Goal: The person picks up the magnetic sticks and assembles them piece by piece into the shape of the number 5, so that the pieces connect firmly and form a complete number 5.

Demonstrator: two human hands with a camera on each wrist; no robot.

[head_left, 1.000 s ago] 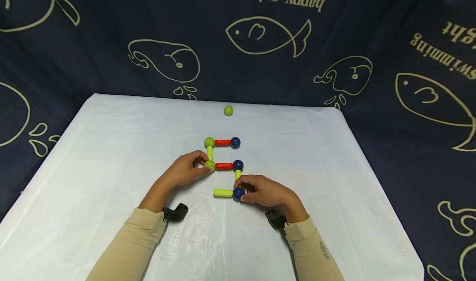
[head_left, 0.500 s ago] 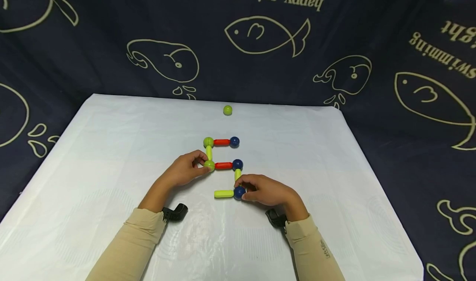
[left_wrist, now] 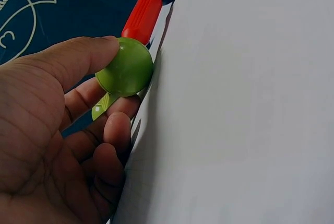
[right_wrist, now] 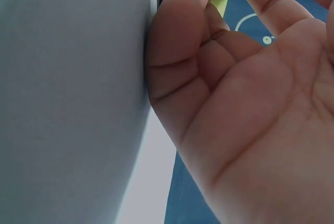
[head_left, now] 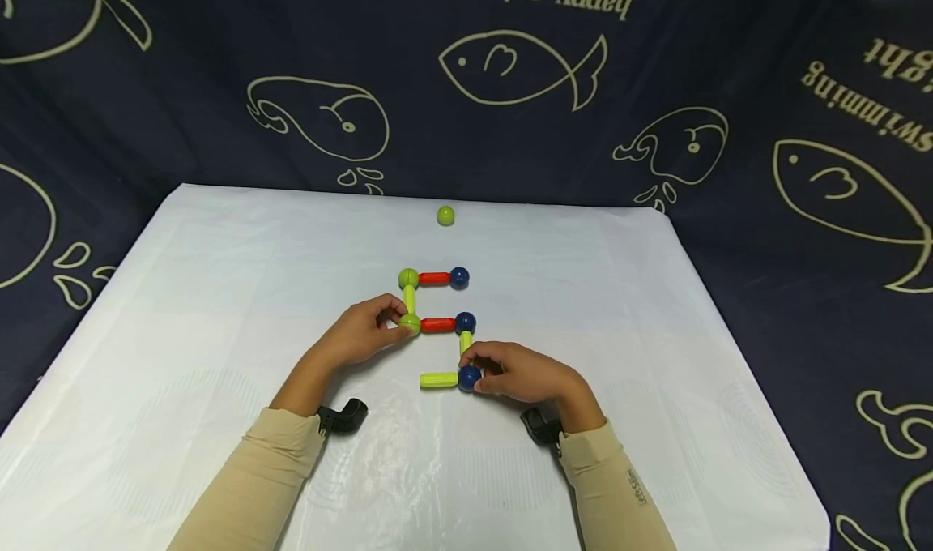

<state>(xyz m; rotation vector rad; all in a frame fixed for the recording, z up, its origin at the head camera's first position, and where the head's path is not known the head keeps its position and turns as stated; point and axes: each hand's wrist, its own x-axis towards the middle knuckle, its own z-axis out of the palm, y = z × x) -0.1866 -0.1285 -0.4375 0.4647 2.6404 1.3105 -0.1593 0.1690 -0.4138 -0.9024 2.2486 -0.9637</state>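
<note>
Balls and rods lie joined in an S-like chain on the white tabletop. My left hand (head_left: 364, 330) pinches the green ball (left_wrist: 128, 67) at the chain's middle left. A red rod (head_left: 438, 325) links that ball to a blue ball (head_left: 465, 322). On the lower right, my right hand (head_left: 521, 373) grips another blue ball (head_left: 470, 378) between thumb and fingers; only a sliver of it shows in the right wrist view. From it a yellow-green rod (head_left: 439, 381) points left with a bare end. The upper arm of the chain has a green ball (head_left: 409, 278), a red rod (head_left: 434, 278) and a blue ball (head_left: 459, 277).
A loose green ball (head_left: 446, 215) sits near the table's far edge. The white-covered table (head_left: 619, 292) is bordered by a dark cloth (head_left: 510, 154) with fish and whale drawings. Black wrist cameras (head_left: 344, 416) are strapped on both wrists.
The lower blue ball and its yellow-green rod have shifted very slightly right and down with my right hand's fingers. My left hand keeps its hold on the green ball.
</note>
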